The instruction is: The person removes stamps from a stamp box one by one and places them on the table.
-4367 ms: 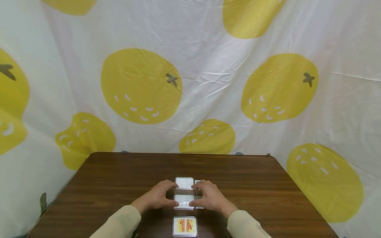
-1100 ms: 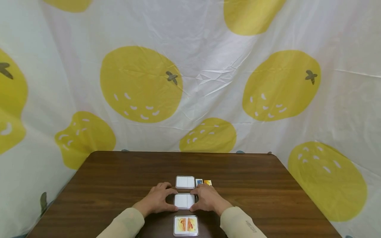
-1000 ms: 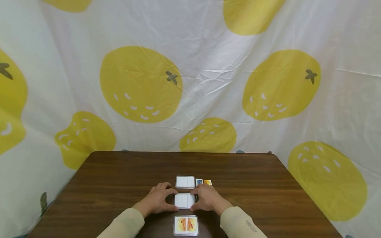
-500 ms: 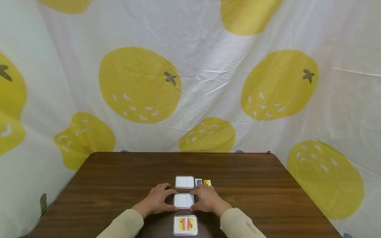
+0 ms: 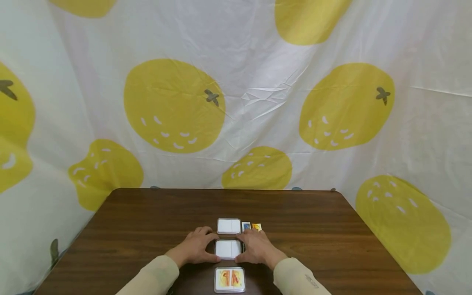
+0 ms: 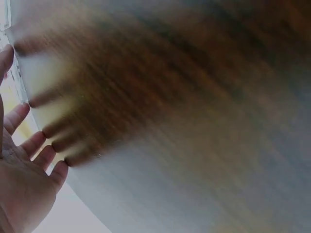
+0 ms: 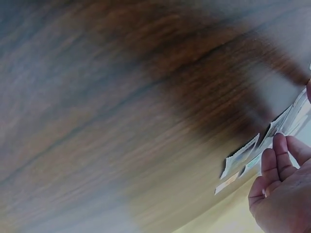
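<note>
A clear flat case [image 5: 228, 249] with a white, two-part insert lies in the middle of a column of three. My left hand [image 5: 196, 246] holds its left side, thumb at the near corner and forefinger at the far one. On the opposite side my right hand [image 5: 257, 246] holds the right corners likewise. In the left wrist view, the fingertips of my left hand [image 6: 29, 182] meet the table beside the clear case edge [image 6: 17, 80]. Small perforated stamps [image 7: 239, 156] lie by the fingers of my right hand [image 7: 284, 189] in the right wrist view.
Beyond sits another clear case [image 5: 228, 226] with a white insert. Nearer me is a case [image 5: 229, 280] showing two orange-and-yellow stamps. A blue stamp [image 5: 246, 225] and a yellow stamp [image 5: 257, 226] lie right of the far case, on the brown table [image 5: 317, 237].
Several seconds ago both hands held a clear lid above the middle case; now it appears down on the case and the hands are lower. Over the last second they have stayed nearly still.
</note>
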`<action>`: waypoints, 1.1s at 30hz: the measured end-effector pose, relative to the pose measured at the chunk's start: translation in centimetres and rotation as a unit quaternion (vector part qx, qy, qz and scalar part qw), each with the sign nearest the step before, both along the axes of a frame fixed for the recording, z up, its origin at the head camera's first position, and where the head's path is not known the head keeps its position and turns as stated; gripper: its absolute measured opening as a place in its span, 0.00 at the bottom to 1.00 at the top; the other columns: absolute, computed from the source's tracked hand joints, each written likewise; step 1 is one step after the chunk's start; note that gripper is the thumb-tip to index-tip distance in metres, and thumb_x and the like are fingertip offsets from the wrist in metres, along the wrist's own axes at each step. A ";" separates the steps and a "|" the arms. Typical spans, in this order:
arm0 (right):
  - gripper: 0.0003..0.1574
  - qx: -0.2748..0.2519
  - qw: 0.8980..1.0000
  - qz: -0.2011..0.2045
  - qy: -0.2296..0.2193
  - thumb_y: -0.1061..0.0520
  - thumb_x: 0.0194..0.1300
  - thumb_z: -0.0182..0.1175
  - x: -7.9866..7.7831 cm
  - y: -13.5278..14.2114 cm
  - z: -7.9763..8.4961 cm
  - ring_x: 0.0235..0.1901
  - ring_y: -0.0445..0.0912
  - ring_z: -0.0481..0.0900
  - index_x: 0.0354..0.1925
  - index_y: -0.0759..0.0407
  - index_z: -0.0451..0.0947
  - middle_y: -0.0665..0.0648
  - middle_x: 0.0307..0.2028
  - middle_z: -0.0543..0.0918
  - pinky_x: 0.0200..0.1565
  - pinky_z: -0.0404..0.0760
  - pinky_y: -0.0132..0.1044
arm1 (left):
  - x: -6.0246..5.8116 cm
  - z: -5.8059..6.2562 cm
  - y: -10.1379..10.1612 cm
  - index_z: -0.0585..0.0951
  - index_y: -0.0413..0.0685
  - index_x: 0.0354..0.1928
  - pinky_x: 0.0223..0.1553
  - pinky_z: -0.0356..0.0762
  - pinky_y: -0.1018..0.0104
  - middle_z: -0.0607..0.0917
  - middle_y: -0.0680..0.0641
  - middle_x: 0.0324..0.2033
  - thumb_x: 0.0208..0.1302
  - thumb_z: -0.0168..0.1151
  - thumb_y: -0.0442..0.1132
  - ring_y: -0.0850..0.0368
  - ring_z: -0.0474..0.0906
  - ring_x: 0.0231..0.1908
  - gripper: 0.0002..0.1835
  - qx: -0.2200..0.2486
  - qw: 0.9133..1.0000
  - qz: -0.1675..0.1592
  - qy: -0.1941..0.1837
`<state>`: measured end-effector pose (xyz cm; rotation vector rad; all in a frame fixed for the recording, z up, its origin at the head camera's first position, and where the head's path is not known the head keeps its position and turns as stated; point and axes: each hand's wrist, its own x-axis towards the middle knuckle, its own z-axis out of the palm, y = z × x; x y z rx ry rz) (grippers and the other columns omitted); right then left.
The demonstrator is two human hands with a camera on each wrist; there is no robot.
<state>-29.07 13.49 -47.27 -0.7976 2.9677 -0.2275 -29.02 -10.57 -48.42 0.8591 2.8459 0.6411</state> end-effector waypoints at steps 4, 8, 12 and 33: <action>0.45 -0.022 1.000 0.007 0.012 0.39 0.50 0.73 0.2 0.2 0.0 0.60 0.58 0.72 0.62 0.58 0.76 0.62 0.56 0.77 0.58 0.67 0.57 | 0.0 0.0 -0.2 0.76 0.45 0.61 0.60 0.60 0.35 0.71 0.39 0.60 0.54 0.72 0.60 0.36 0.64 0.63 0.38 0.005 1.000 -0.003 0.001; 0.43 -0.048 0.999 0.016 0.019 0.41 0.51 0.72 0.4 0.5 0.1 0.58 0.57 0.72 0.62 0.57 0.76 0.60 0.54 0.78 0.57 0.68 0.57 | -0.1 0.0 -0.4 0.76 0.45 0.62 0.61 0.59 0.35 0.71 0.38 0.60 0.53 0.73 0.61 0.36 0.64 0.63 0.39 0.013 1.000 -0.001 -0.008; 0.39 -0.067 0.998 0.017 0.010 0.43 0.55 0.70 0.6 0.9 0.3 0.60 0.57 0.72 0.62 0.56 0.76 0.60 0.56 0.77 0.58 0.68 0.57 | -0.1 0.0 -0.6 0.76 0.47 0.63 0.61 0.59 0.35 0.72 0.38 0.60 0.53 0.72 0.62 0.37 0.64 0.63 0.40 0.016 1.000 0.005 -0.017; 0.27 -0.127 0.990 0.052 0.039 0.52 0.66 0.62 1.9 2.9 0.2 0.58 0.58 0.74 0.62 0.56 0.77 0.60 0.55 0.78 0.56 0.68 0.61 | 1.2 0.6 -2.3 0.75 0.43 0.63 0.59 0.63 0.35 0.76 0.42 0.55 0.58 0.69 0.61 0.38 0.68 0.59 0.38 0.079 0.997 -0.005 -0.010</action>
